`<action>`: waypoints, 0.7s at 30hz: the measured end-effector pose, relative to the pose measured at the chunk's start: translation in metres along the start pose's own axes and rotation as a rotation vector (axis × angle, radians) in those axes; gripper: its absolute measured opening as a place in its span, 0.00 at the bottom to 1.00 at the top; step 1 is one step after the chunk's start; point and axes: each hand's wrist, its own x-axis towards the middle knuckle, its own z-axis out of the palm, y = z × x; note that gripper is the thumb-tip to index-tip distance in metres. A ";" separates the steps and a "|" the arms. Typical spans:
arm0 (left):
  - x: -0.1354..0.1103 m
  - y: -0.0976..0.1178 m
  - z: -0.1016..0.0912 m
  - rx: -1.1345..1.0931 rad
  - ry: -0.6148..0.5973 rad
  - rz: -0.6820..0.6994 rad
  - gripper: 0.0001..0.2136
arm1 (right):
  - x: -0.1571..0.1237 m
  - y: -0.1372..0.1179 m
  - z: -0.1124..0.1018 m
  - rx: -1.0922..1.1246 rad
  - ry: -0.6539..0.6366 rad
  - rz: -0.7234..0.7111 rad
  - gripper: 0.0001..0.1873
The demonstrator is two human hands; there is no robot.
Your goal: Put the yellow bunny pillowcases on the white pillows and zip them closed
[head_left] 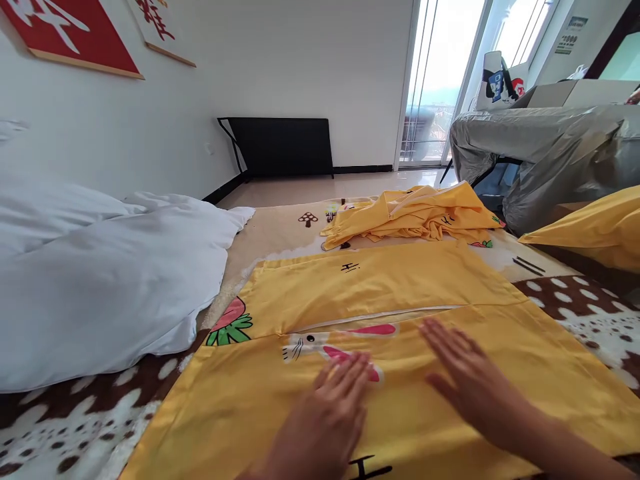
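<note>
The left hand (327, 415) and right hand (473, 383), apart with fingers extended, are over the flat rectangular yellow fabric cover (240, 407), near centre; smoothing probably works best outward from its white-edged slit (375, 316).

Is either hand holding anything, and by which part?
Nothing is held: the left hand and right hand are open over the flat yellow rabbit-print fabric cover.
</note>
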 end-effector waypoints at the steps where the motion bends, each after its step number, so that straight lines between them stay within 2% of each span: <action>1: 0.017 0.011 -0.001 -0.061 -0.037 0.029 0.23 | 0.013 -0.026 0.001 0.092 -0.093 -0.104 0.34; 2: 0.024 0.016 0.000 -0.095 -0.062 0.033 0.23 | 0.020 -0.041 0.003 0.163 -0.166 -0.173 0.35; 3: 0.022 0.016 0.004 -0.105 -0.074 0.031 0.23 | 0.019 -0.046 0.007 0.206 -0.224 -0.205 0.35; 4: 0.009 0.010 0.010 -0.091 -0.071 0.008 0.24 | 0.012 -0.040 0.011 0.218 -0.255 -0.190 0.35; 5: -0.011 0.000 0.016 -0.056 -0.053 -0.025 0.24 | -0.001 -0.025 0.015 0.200 -0.263 -0.134 0.34; 9: -0.105 -0.044 0.034 0.136 0.094 -0.225 0.31 | -0.057 0.065 0.022 0.001 -0.177 0.233 0.33; 11: -0.120 -0.047 0.032 0.186 0.136 -0.238 0.33 | -0.061 0.084 0.019 -0.051 -0.141 0.296 0.33; 12: -0.113 -0.042 0.028 0.179 0.137 -0.223 0.33 | -0.054 0.081 0.016 -0.048 -0.127 0.280 0.33; 14: -0.078 -0.020 0.018 0.085 0.104 -0.144 0.32 | -0.023 0.054 0.009 0.035 -0.115 0.143 0.30; 17: -0.008 0.025 0.005 -0.192 -0.027 0.072 0.26 | 0.033 -0.006 0.007 0.320 -0.218 -0.312 0.26; 18: 0.008 0.037 0.003 -0.278 -0.043 0.081 0.24 | 0.047 -0.020 0.009 0.402 -0.238 -0.434 0.26; 19: 0.019 0.047 0.002 -0.329 -0.035 0.069 0.23 | 0.058 -0.028 0.013 0.466 -0.244 -0.517 0.25; 21: 0.020 0.056 0.005 -0.347 -0.011 0.080 0.24 | 0.068 -0.025 0.023 0.517 -0.204 -0.544 0.23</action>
